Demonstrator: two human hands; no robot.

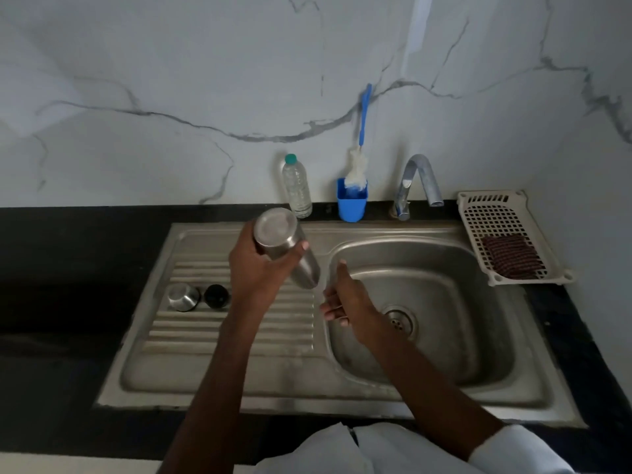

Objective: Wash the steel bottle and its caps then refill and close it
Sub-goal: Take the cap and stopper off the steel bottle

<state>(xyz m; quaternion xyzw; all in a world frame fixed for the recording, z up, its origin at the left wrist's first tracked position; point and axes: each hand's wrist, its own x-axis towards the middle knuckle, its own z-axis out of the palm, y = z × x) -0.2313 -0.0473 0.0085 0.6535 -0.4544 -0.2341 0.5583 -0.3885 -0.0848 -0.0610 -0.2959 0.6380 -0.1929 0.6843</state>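
My left hand (260,265) grips the steel bottle (285,244) upside down and tilted, its flat base towards me and its mouth pointing down at the basin's left rim. My right hand (349,299) hovers just under the bottle's mouth with fingers loosely curled and nothing held that I can see. The steel cap (183,296) and the black inner cap (216,295) stand side by side on the ribbed drainboard (239,336), left of my left arm.
The sink basin (444,302) has a drain (398,321) at its centre, and the tap (419,181) is behind it. A plastic water bottle (297,186), a blue holder (351,201) with a bottle brush (359,159), and a white basket (506,230) holding a scrub pad (511,256) line the back.
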